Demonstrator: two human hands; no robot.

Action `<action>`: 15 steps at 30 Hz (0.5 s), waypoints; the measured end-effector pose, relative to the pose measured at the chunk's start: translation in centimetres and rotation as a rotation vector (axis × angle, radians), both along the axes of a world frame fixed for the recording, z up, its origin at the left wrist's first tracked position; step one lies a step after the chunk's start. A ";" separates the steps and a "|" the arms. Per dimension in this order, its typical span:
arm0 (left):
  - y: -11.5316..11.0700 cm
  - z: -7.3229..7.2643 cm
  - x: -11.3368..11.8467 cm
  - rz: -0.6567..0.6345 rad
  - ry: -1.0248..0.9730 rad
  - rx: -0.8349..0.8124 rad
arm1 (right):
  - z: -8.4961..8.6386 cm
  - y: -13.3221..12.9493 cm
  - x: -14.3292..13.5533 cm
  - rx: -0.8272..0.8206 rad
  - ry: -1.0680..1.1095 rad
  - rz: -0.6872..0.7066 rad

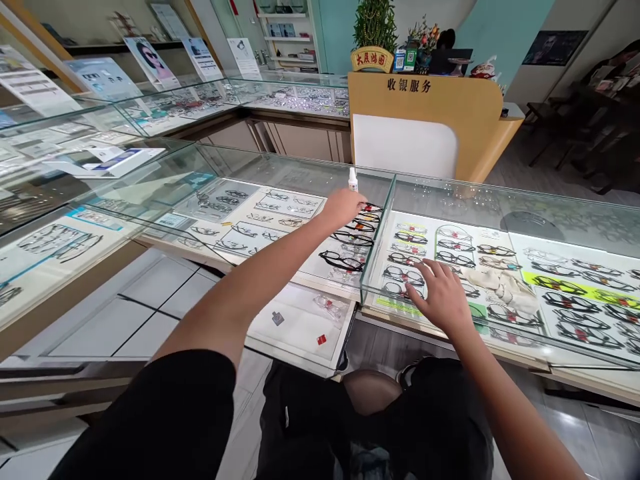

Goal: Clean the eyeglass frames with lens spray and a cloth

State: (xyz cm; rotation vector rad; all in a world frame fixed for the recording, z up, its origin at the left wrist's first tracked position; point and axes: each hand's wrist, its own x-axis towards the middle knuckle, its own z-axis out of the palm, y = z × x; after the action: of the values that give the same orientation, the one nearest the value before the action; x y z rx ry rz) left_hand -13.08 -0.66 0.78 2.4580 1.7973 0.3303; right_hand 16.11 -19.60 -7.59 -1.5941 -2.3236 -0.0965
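My left hand (345,205) reaches over the glass counter, its fingers curled at the far end of a column of black-framed glasses (345,260). What its fingertips hold is hidden. Just behind that hand is a small white bottle (353,180), its base out of sight. My right hand (443,293) is spread, palm down, above the right-hand case and near several pairs of glasses (404,275). Nothing is in it. Closer to me, an extended white drawer (300,340) holds clear-framed glasses (329,307), a small grey tag (277,319) and a red tag (321,339).
A vertical glass divider (379,240) stands between the hands. A beige cloth (505,290) lies among glasses on the right. Display cases (175,110) line the left and back, with a wooden counter (425,100) beyond. A round stool (373,392) is below, between my legs.
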 end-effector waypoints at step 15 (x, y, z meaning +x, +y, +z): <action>-39.2 -13.5 -14.2 1.015 -1.055 0.019 | -1.1 -0.1 1.6 0.207 0.078 0.083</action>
State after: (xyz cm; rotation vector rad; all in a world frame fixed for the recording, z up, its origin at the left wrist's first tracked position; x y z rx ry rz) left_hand -27.30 -39.82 -12.77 0.7419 2.1402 1.3303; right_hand 17.74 -19.73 -8.67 -1.3756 -2.2365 -0.2429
